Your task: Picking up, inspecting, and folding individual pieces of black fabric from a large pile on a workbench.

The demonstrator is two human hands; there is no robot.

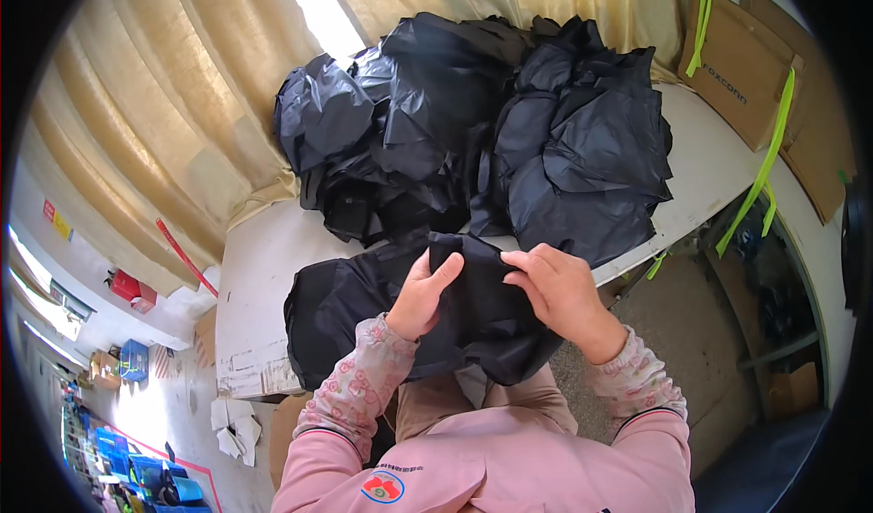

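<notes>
A piece of black fabric (486, 308) hangs over the near table edge toward my lap. My left hand (424, 293) pinches its upper edge, thumb on top. With thumb and fingertips, my right hand (556, 290) grips the same edge a short way to the right, so the cloth is stretched between both hands. More black fabric (318, 304) lies flat on the table to the left, under and beside the held piece; where one ends and the other begins I cannot tell. Beyond my hands rise two large heaps of crumpled black fabric, a left heap (427, 104) and a right heap (591, 140).
The white table (259, 249) runs up to beige curtains (173, 104). Flattened cardboard (741, 81) with yellow-green straps (764, 167) leans at the far right. Left on the floor are torn white pieces (236, 429) and blue bins (135, 360). A glass-fronted cabinet (782, 313) stands right.
</notes>
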